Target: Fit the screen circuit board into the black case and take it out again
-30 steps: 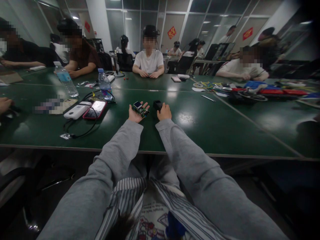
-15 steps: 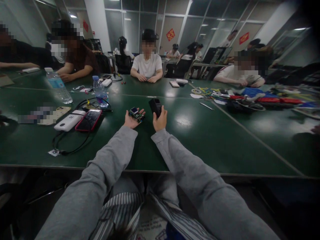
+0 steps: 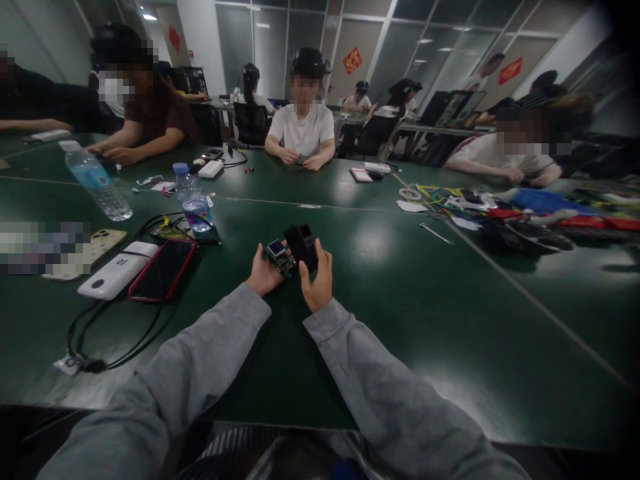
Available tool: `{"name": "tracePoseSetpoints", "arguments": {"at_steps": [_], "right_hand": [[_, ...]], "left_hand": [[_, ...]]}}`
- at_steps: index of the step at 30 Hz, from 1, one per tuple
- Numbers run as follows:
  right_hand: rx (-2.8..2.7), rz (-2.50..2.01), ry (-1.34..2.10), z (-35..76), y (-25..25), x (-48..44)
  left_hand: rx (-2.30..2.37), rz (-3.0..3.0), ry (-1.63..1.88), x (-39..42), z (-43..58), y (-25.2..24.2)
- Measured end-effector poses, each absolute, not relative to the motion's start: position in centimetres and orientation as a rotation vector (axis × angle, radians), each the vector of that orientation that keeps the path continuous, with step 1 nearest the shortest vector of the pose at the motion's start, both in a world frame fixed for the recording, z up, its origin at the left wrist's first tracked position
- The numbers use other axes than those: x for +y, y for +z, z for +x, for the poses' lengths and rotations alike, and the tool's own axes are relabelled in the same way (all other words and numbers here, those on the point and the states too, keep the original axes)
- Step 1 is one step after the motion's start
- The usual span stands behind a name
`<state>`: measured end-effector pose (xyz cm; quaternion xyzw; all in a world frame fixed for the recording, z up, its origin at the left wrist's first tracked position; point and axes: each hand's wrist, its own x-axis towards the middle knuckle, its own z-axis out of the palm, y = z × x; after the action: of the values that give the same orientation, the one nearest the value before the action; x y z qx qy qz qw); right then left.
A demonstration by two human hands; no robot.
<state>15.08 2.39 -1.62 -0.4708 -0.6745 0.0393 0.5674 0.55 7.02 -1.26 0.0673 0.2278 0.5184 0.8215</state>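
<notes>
My left hand [image 3: 263,275], palm up, holds a small green circuit board [image 3: 283,264] with a little square screen facing up. My thumb stands at the board's near left side, and the board covers part of my fingers. In my right hand [image 3: 319,279] is a black plastic case [image 3: 299,244] with a rectangular window, gripped between thumb and fingers and tilted. The case is right beside the board and overlaps its right edge in view; whether they touch I cannot tell. Both hands are above the green table [image 3: 380,313].
Left of my hands lie a red-edged phone [image 3: 165,270], a white power bank [image 3: 117,270] and a looped black cable [image 3: 143,343]. Two water bottles [image 3: 193,200] [image 3: 97,180] stand behind them. At right are tweezers [image 3: 436,234] and a cable pile [image 3: 530,213]. A person [image 3: 303,130] sits opposite.
My right hand has brought the black case left, up against the circuit board's side. The gap between my hands has closed. The head view has shifted, so the table sits lower in the picture.
</notes>
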Motion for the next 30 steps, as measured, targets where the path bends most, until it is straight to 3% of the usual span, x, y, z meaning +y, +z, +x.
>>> {"name": "tracePoseSetpoints", "arguments": {"at_steps": [20, 30], "right_hand": [[-1.881, -1.056, 0.155, 14.6, -1.9, 2.5], [-1.915, -1.010, 0.478, 14.7, -2.5, 3.1]], "left_hand": [[0.487, 0.126, 1.061, 6.4, 0.6, 0.1], [0.397, 0.244, 1.089, 6.8, 0.1, -1.0]]}}
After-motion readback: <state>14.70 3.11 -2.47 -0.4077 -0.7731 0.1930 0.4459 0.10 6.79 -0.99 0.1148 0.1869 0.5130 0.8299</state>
